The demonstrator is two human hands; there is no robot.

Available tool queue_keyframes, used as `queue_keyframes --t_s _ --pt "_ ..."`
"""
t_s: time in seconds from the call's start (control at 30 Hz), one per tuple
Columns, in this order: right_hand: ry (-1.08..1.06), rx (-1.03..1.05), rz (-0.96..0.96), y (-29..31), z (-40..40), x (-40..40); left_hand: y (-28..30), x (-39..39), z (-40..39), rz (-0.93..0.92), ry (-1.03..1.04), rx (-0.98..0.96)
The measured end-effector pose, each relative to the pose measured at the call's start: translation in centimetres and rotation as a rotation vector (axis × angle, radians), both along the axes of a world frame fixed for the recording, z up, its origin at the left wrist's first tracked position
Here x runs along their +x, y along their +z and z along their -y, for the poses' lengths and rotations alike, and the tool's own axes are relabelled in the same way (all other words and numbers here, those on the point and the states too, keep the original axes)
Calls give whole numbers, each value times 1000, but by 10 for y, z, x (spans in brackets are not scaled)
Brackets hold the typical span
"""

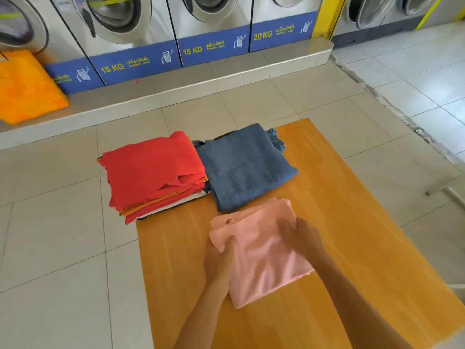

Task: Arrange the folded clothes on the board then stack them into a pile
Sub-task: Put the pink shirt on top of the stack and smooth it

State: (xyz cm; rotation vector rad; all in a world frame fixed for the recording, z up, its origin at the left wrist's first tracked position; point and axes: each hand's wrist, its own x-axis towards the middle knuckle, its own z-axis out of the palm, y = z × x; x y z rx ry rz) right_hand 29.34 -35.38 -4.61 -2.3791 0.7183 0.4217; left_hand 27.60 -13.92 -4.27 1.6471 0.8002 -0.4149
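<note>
A folded pink garment [261, 260] lies on the orange wooden board [352, 222] near its middle. My left hand [219, 260] grips the garment's left edge, fingers tucked under the fabric. On its upper right part rests my right hand [302, 235], fingers pressed onto the cloth. Beyond it, a folded blue denim piece [244, 167] sits on the board's far end. To the left, a pile topped by a red garment [153, 170] holds several folded clothes and lies mostly on the tiled floor, overlapping the board's far left corner.
A row of front-loading washing machines [120, 18] on a raised step [176, 89] lines the far side. An orange bag [22, 89] stands on the step at the left. Pale floor tiles surround the board.
</note>
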Motion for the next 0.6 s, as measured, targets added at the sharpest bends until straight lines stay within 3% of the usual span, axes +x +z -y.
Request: queue_keyframes --t_s 0.13,0.33,0.43,0.6 --pt "11 30 50 10 -17 -3 3 -13 -18 -55 43 -56" --pt "31 221 -77 20 -45 0 6 -29 -35 -106 100 -33" --pt "143 188 10 25 -54 -1 6 -32 -42 -50 67 3" --pt "162 337 159 61 -70 5 26 -19 -78 193 7 125"
